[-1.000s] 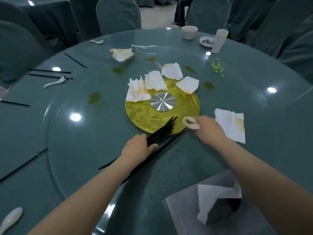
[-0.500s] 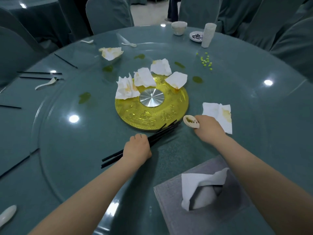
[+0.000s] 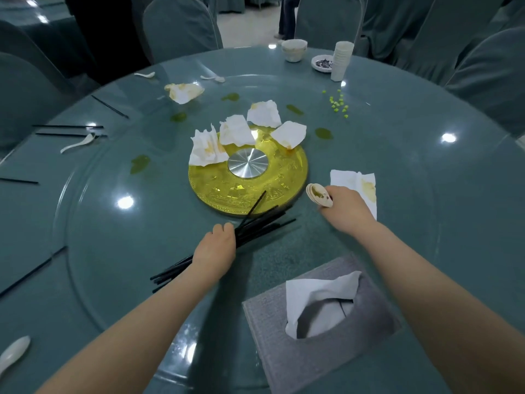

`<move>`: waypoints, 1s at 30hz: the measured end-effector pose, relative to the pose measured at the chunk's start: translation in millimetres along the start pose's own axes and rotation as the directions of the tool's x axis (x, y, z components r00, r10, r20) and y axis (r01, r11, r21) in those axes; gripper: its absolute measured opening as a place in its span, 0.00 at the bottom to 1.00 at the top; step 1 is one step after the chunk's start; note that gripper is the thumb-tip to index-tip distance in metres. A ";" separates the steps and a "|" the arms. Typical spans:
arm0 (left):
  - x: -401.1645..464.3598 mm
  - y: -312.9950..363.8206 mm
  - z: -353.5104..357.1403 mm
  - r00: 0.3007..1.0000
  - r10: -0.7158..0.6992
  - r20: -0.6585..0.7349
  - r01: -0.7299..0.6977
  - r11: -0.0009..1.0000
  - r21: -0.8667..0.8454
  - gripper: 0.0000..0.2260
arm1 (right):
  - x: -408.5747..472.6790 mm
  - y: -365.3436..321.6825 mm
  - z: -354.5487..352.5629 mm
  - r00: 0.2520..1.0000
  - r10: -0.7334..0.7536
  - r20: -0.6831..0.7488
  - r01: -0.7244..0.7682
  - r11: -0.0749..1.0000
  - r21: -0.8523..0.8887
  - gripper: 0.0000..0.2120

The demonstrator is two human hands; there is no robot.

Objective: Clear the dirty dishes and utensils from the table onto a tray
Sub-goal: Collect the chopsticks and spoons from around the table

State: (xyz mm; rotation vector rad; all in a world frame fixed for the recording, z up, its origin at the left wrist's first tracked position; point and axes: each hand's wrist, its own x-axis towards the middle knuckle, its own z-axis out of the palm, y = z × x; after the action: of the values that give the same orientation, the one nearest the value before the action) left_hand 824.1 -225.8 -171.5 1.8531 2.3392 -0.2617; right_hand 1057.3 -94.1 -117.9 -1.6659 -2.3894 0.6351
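My left hand [image 3: 215, 248] grips a bundle of black chopsticks [image 3: 264, 223] just above the glass turntable [image 3: 99, 223]; their tips fan out over the edge of the gold centre disc [image 3: 221, 183]. My right hand [image 3: 345, 209] holds stacked white spoons [image 3: 318, 194], soiled inside, beside a stained napkin [image 3: 355, 180]. More chopsticks [image 3: 68, 127] and a white spoon [image 3: 76, 143] lie at the left. Other spoons lie at the far side [image 3: 213, 78] and near left corner [image 3: 14, 354]. No tray is in view.
Several crumpled, stained napkins [image 3: 235, 130] lie around the disc. A grey tissue box [image 3: 321, 322] sits near me. A bowl [image 3: 294, 49], small dish [image 3: 322, 64] and stacked cups [image 3: 342, 59] stand far right, with green bits [image 3: 336, 103] nearby. Covered chairs [image 3: 181, 27] ring the table.
My left hand drew the chopstick bundle back towards me and to the left, and the sticks fanned apart. My right hand with the spoons shifted slightly right, beside the napkin.
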 end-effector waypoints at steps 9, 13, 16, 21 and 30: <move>-5.1 -9.0 -12.7 0.986 -0.091 0.143 0.109 0.986 -0.127 0.09 | -8.8 -19.3 -9.9 0.999 -0.032 -0.017 0.032 0.999 0.029 0.13; -16.3 -26.4 -33.3 0.967 -0.196 0.161 0.236 0.929 -0.286 0.08 | -19.6 -39.6 -12.5 0.995 -0.096 -0.015 0.096 0.995 0.034 0.07; -37.7 -57.6 -44.3 0.958 -0.254 0.133 0.286 0.872 -0.397 0.06 | -33.3 -61.0 -14.5 0.988 -0.151 -0.025 0.152 0.987 0.056 0.07; -103.6 -116.7 -43.6 0.911 -0.393 0.129 0.334 0.516 -0.789 0.14 | -68.0 -106.8 -13.5 0.973 -0.228 0.017 0.228 0.974 0.020 0.12; -257.0 -203.7 -27.8 0.773 -0.490 0.403 0.253 -0.344 -0.904 0.15 | -159.0 -199.4 35.0 0.953 -0.276 0.127 0.285 0.957 -0.061 0.08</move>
State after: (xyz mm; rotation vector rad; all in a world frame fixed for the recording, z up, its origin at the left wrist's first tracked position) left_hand 684.2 -508.8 -78.2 0.1184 1.7968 1.4083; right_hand 932.2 -307.4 -46.6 -1.3089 -2.6987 0.6114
